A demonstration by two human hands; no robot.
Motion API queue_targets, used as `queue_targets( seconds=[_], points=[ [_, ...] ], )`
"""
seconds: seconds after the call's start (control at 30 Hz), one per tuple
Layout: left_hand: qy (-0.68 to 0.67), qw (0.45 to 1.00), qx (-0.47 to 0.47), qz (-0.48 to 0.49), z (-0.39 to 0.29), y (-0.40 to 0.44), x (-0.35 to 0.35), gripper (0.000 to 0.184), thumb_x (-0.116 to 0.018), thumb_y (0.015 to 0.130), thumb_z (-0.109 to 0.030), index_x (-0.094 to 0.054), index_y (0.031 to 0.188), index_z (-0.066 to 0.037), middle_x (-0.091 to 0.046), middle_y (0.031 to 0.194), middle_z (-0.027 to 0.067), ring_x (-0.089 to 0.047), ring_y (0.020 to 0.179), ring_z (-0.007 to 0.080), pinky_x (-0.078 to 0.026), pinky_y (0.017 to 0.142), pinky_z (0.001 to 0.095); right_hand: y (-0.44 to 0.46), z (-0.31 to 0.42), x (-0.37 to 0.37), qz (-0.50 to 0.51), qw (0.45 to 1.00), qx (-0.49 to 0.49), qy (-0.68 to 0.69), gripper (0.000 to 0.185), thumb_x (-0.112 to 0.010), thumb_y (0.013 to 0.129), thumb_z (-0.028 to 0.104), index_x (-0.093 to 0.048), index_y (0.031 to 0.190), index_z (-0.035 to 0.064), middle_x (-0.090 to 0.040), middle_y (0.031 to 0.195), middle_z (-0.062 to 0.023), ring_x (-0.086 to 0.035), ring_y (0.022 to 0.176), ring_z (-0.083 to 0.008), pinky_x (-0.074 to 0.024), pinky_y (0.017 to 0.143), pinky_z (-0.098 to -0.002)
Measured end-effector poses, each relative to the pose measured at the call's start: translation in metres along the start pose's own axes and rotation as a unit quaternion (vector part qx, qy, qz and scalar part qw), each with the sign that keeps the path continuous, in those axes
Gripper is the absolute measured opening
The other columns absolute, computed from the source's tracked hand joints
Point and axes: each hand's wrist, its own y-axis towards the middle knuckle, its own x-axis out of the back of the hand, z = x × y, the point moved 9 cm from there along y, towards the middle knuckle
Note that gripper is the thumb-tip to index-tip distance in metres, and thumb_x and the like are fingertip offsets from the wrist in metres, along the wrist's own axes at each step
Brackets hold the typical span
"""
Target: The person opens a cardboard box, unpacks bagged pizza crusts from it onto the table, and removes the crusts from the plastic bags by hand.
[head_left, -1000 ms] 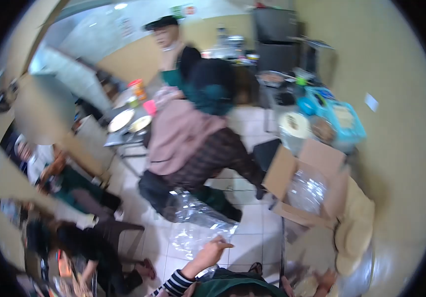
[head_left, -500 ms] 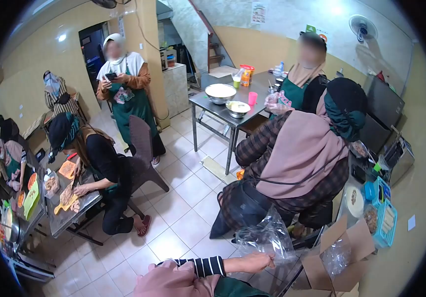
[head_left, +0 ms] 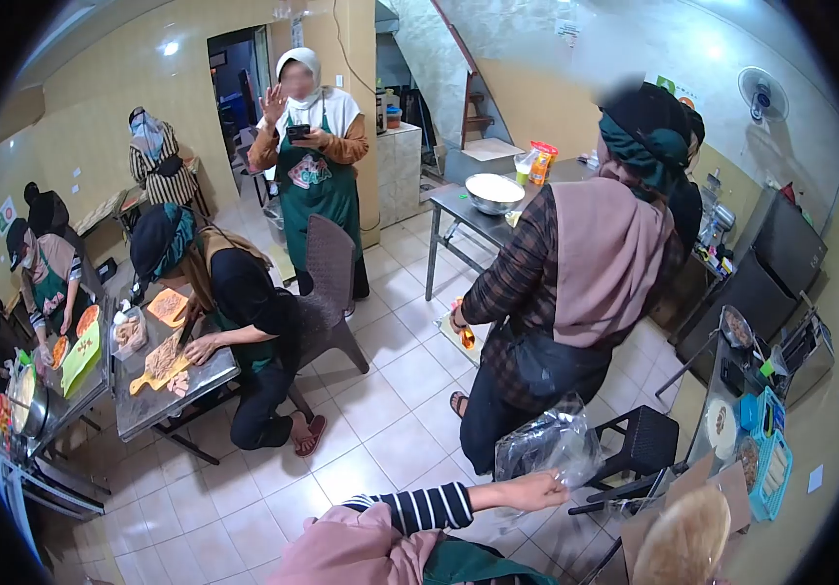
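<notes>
My left hand (head_left: pixel 536 490), reaching from a striped sleeve, is closed on the edge of a clear plastic bag (head_left: pixel 548 444). The bag hangs crinkled and looks empty. To its right, a large round tan disc that looks like flatbread (head_left: pixel 684 536) is tilted over a cardboard box (head_left: pixel 727 480) and covers most of it. My right hand is out of view, so what supports the disc is hidden.
A co-worker (head_left: pixel 585 263) in plaid stands just ahead, beside a black stool (head_left: pixel 637 441). On the right counter are a blue basket (head_left: pixel 772 458) and a white plate (head_left: pixel 721 429). Another person (head_left: pixel 210 292) cuts food on a yellow board (head_left: pixel 159 363).
The plaid-clad co-worker has risen, uncovering the black stool. The tan disc has appeared over the box. The phone holder has raised one hand. My view has shifted left.
</notes>
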Motion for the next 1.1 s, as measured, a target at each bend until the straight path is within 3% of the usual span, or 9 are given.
queue_targets(
  seconds=[0.13,0.17,0.2,0.23,0.4,0.73,0.8,0.97,1.1],
  points=[
    [-0.257,0.959,0.116,0.009,-0.006,-0.008,0.037,0.068,-0.02,0.088,-0.057,-0.055,0.106,-0.002,-0.052,0.102,0.0133,-0.048,0.092,0.0224,-0.04,0.08,0.0367,0.002,0.002,-0.11,0.428,0.753,-0.069,0.495,0.037,-0.055,0.082,0.029,-0.049,0.11,0.0051,-0.057,0.096,-0.0155,-0.056,0.086,-0.0268,-0.0442,0.079,-0.0391],
    [-0.32,0.942,0.099,0.006,-0.009,-0.013,0.047,0.071,-0.021,0.085,-0.061,-0.052,0.112,-0.003,-0.049,0.112,0.0124,-0.047,0.098,0.0213,-0.04,0.082,0.0387,0.0,0.034,-0.098,0.285,0.908,0.205,0.23,0.029,-0.05,0.086,0.024,-0.05,0.107,0.0052,-0.057,0.096,-0.0136,-0.055,0.086,-0.0239,-0.0446,0.079,-0.0382],
    [-0.385,0.919,0.085,0.009,-0.009,-0.021,0.053,0.074,-0.021,0.083,-0.065,-0.048,0.117,-0.005,-0.045,0.123,0.0114,-0.047,0.105,0.0202,-0.04,0.084,0.0408,-0.033,0.088,-0.107,0.097,0.889,0.438,-0.091,0.022,-0.045,0.089,0.02,-0.051,0.104,0.0052,-0.056,0.096,-0.0118,-0.054,0.087,-0.0211,-0.0449,0.079,-0.0373],
    [-0.464,0.884,0.054,0.032,-0.008,-0.028,0.051,0.074,-0.024,0.083,-0.064,-0.044,0.122,-0.004,-0.045,0.124,0.0103,-0.045,0.109,0.0208,-0.039,0.087,0.0393,-0.017,0.015,-0.127,0.161,0.953,0.097,0.237,0.019,-0.045,0.089,0.014,-0.053,0.104,0.0062,-0.055,0.101,-0.0103,-0.053,0.089,-0.0204,-0.0446,0.079,-0.0356],
    [-0.533,0.843,0.055,0.046,-0.041,-0.078,0.086,0.067,-0.058,0.08,-0.039,-0.034,0.127,0.001,-0.046,0.123,0.0143,-0.047,0.111,0.0227,-0.039,0.093,0.0357,-0.079,0.033,-0.245,0.26,0.793,-0.353,0.423,0.023,-0.051,0.087,0.025,-0.049,0.101,0.0077,-0.056,0.092,-0.0078,-0.057,0.082,-0.0227,-0.0493,0.07,-0.0346],
    [-0.591,0.779,0.115,-0.174,-0.019,-0.106,0.118,0.053,-0.056,0.081,-0.025,-0.038,0.123,0.003,-0.053,0.113,0.0149,-0.053,0.103,0.0239,-0.042,0.089,0.0333,-0.134,0.049,-0.283,0.59,0.734,-0.176,0.287,0.038,-0.054,0.085,0.014,-0.038,0.117,-0.0015,-0.056,0.093,-0.0049,-0.055,0.082,-0.0096,-0.0449,0.07,-0.0228],
    [-0.454,0.839,0.122,-0.274,-0.015,-0.116,0.134,0.064,-0.046,0.083,-0.047,-0.042,0.12,0.004,-0.053,0.114,0.0159,-0.052,0.105,0.0237,-0.037,0.094,0.0347,-0.131,0.051,-0.284,0.586,0.735,-0.175,0.293,0.036,-0.055,0.084,0.011,-0.041,0.114,-0.002,-0.057,0.093,-0.0047,-0.055,0.082,-0.0097,-0.0447,0.072,-0.0227],
    [-0.482,0.872,-0.045,-0.072,-0.04,-0.092,0.175,0.114,-0.018,0.057,-0.087,-0.044,0.121,0.003,-0.047,0.122,0.0169,-0.043,0.115,0.0213,-0.035,0.095,0.0352,-0.091,0.074,-0.278,0.63,0.712,-0.132,0.281,0.024,-0.057,0.082,0.007,-0.052,0.102,-0.004,-0.058,0.095,-0.006,-0.055,0.089,-0.0099,-0.0439,0.079,-0.0231],
    [-0.492,0.867,-0.019,0.076,-0.053,-0.06,0.14,0.11,-0.031,0.06,-0.084,-0.043,0.12,0.007,-0.05,0.118,0.0148,-0.047,0.11,0.0211,-0.036,0.093,0.0296,-0.086,0.076,-0.292,0.696,0.666,-0.094,0.251,0.024,-0.058,0.082,0.01,-0.053,0.101,-0.0041,-0.059,0.093,-0.0056,-0.055,0.086,-0.0084,-0.0446,0.076,-0.0223]
  ],
)
